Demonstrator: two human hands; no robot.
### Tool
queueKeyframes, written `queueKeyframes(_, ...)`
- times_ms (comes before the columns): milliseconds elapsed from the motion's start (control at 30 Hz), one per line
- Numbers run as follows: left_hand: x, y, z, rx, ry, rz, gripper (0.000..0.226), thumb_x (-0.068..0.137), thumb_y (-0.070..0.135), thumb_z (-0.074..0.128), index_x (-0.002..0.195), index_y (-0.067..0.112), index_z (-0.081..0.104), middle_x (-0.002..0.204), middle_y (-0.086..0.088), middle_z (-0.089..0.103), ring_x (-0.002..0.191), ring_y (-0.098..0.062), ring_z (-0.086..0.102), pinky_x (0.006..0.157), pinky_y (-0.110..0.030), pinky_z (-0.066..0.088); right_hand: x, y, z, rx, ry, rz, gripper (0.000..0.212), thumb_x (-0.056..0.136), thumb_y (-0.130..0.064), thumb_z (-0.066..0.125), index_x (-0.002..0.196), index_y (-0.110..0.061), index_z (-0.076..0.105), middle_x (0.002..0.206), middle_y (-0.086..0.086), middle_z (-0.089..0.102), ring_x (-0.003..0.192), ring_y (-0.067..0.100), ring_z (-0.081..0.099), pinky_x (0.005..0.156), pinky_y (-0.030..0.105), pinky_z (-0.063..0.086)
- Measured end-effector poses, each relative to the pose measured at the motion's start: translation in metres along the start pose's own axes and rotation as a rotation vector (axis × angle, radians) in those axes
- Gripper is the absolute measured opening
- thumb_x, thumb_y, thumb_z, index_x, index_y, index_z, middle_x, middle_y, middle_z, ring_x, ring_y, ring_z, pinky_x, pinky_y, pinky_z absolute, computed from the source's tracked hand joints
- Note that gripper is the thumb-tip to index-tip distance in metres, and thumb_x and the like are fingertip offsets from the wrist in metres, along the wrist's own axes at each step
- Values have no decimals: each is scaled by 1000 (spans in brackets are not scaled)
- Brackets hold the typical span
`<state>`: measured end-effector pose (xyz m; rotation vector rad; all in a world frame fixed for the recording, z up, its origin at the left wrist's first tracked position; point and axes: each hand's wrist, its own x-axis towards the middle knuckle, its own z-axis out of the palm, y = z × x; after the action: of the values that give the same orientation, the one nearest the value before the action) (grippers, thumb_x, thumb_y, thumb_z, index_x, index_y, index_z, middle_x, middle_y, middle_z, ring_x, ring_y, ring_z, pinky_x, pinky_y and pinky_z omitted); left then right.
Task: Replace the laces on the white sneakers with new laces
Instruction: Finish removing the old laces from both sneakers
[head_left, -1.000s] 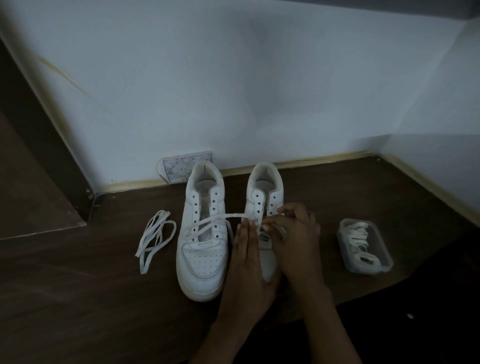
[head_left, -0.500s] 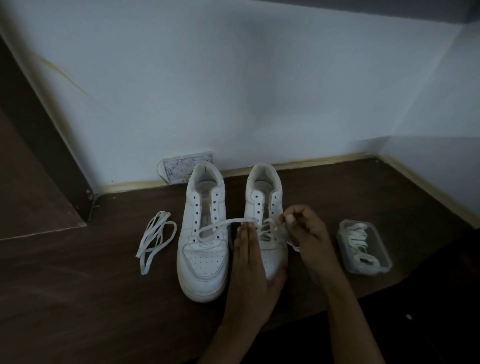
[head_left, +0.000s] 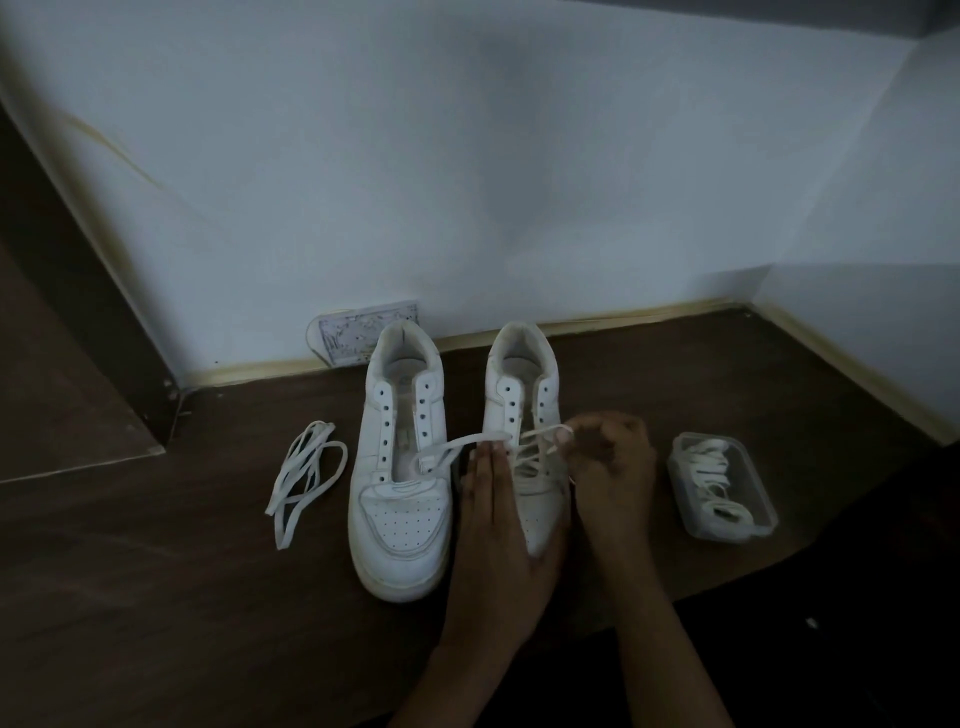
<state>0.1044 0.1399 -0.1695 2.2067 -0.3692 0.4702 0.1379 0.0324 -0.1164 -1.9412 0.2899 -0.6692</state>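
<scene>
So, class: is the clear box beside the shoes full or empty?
Not empty: the clear box holds coiled white laces, visible through its walls.

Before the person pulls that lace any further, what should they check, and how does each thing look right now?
1. Shoe held steady: ok. The left hand lies flat on the toe of the right-side sneaker.
2. Lace gripped: ok. The right hand pinches the lace near the lower eyelets.
3. Other end free: ok. It lies loose across the left-side sneaker.
4. Upper eyelets open: ok, all unthreaded.
5. Lace flat, untwisted: cannot tell, too dim.
6. Other laces out of the way: ok. The loose lace lies left; the clear box sits right.
</scene>
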Motion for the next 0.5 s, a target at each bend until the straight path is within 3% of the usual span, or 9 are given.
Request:
queueKeyframes(100, -1, 1, -1, -3, -6, 1, 87, 90, 63, 43, 154, 17, 8, 160, 3, 5, 148, -4, -3, 118, -18, -5, -1, -4, -2, 55, 14, 1, 19, 79, -21, 70, 86, -38, 65, 101, -17, 59, 98, 13, 56, 88, 50, 48)
queueKeyframes(200, -1, -4, 4, 57, -2, 18, 85, 90, 56, 46, 152, 6, 17, 159, -11, 20, 148, -17, 11, 119, -25, 3, -3, -6, 0, -202, -44, -160, 27, 81, -26, 72, 106, -33, 65, 117, -14, 51, 111, 13, 43, 91, 36, 35)
queueKeyframes(267, 0, -6, 7, 93, -9, 19, 82, 89, 51, 47, 149, -2, 24, 155, -18, 28, 145, -23, 17, 119, -30, 8, -6, -8, 2, -335, -65, -232, 23, 82, -36, 73, 104, -31, 68, 115, -13, 48, 111, 11, 34, 89, 31, 25)
queueKeyframes(400, 0, -12, 11, 162, -40, 30, 81, 88, 48, 44, 148, -4, 28, 157, -19, 24, 147, -26, 15, 119, -35, 7, -11, -8, 5, -368, -68, -316, 15, 78, -34, 71, 92, -28, 72, 101, -17, 54, 102, 12, 40, 86, 35, 27)
queueKeyframes(500, 0, -14, 11, 191, -57, 36, 81, 89, 49, 43, 148, -4, 28, 157, -18, 20, 147, -26, 13, 119, -34, 5, -11, -13, 3, -310, -100, -309, 33, 76, -48, 51, 92, -28, 72, 93, -30, 46, 100, 8, 41, 85, 30, 21)
